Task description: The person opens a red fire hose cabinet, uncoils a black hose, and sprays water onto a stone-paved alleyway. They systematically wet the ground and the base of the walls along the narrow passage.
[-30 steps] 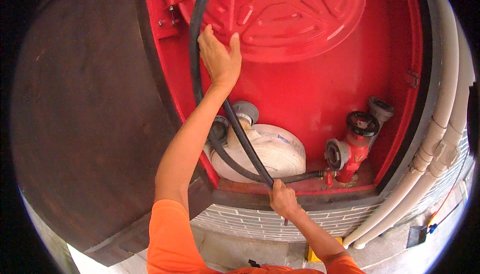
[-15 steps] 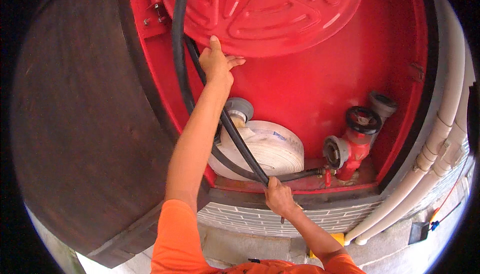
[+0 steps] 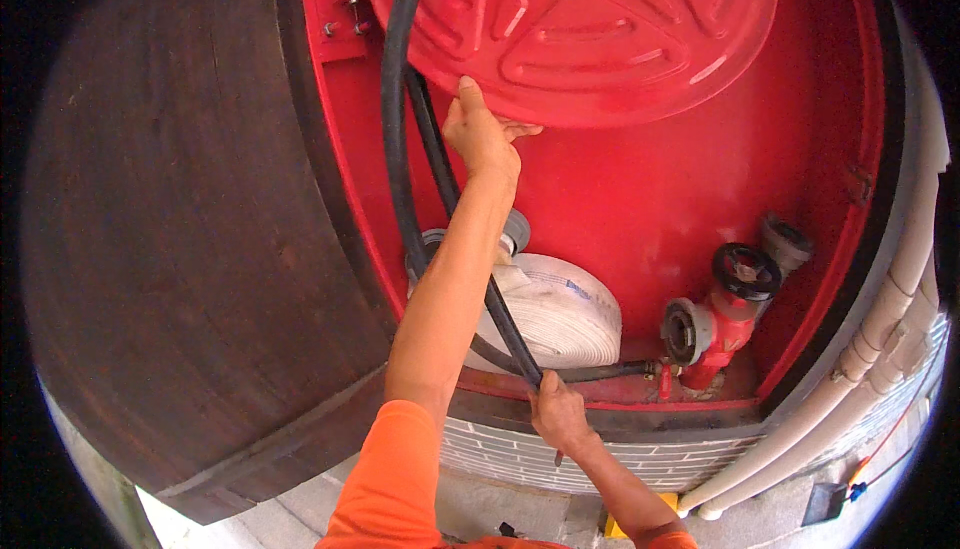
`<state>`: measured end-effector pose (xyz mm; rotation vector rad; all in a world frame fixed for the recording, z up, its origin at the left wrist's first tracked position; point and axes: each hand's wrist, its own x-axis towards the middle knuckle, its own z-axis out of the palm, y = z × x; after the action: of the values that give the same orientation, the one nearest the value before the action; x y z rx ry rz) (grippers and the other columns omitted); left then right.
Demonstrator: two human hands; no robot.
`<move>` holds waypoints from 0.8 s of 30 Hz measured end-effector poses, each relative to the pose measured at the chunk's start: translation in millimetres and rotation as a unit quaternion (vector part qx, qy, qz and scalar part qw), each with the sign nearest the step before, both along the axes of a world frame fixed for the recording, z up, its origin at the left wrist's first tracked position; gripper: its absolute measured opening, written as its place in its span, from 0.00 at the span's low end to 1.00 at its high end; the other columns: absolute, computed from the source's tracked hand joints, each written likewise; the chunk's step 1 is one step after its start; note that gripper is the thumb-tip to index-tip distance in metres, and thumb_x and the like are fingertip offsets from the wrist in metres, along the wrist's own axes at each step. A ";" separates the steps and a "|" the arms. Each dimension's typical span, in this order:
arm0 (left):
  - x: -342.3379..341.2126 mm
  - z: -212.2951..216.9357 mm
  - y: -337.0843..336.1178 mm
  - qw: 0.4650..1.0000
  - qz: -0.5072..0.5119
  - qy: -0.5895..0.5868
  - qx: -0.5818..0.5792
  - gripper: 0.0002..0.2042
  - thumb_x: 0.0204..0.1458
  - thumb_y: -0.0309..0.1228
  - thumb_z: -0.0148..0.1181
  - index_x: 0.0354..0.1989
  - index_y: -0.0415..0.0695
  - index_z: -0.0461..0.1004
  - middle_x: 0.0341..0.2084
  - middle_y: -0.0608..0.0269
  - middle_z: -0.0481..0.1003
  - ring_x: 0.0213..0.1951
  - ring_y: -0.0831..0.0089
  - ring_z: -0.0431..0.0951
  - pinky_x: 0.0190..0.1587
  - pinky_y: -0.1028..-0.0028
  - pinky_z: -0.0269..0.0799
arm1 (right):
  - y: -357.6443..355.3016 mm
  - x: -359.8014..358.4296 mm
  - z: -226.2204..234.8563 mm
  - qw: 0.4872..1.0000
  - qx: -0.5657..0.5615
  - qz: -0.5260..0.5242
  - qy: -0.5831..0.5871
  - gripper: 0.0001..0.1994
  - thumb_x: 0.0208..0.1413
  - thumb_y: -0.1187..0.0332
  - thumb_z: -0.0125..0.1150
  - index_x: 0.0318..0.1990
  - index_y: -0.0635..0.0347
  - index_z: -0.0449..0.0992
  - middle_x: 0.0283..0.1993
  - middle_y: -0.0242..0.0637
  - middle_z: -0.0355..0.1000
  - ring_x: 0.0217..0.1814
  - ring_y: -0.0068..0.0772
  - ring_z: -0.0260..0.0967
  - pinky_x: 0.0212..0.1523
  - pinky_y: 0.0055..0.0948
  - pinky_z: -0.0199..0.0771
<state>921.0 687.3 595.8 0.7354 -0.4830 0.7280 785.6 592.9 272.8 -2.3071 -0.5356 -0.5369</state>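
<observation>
A red hose reel [image 3: 590,59] with a pressed-metal disc fills the upper part of the cabinet. My left hand [image 3: 485,134] is at its lower rim, thumb against the front face and fingers behind the edge. A black rubber hose [image 3: 507,324] slants down behind my left forearm to my right hand [image 3: 562,414], which is closed around it below the cabinet's sill. Another stretch of the hose hangs in front of the reel's left side. One length runs along the cabinet floor to a small red-handled valve [image 3: 665,379].
A rolled white fire hose [image 3: 560,314] with grey couplings rests on the cabinet floor. To its right stands a red hydrant valve [image 3: 725,329] with a black handwheel [image 3: 747,271]. The dark cabinet door [image 3: 190,229] is swung out left. Pale pipes [image 3: 850,369] run down the right side.
The view has swung, so the cabinet and reel sit farther right in the picture. Both hands keep their holds, the left on the reel rim and the right on the hose.
</observation>
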 end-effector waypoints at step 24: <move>-149.5 -250.7 22.3 0.910 0.247 0.114 0.311 0.36 0.45 0.31 0.63 0.60 0.35 0.50 0.58 0.46 0.50 0.62 0.55 0.49 0.61 0.59 0.46 | -48.4 -46.4 47.2 0.988 0.028 0.142 0.049 0.16 0.49 0.71 0.55 0.46 0.65 0.64 0.35 0.57 0.68 0.36 0.59 0.67 0.36 0.47 0.67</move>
<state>771.5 709.7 345.2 1.5649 -0.3097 0.9530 739.2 544.5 320.1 -2.1425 -0.7763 -0.2953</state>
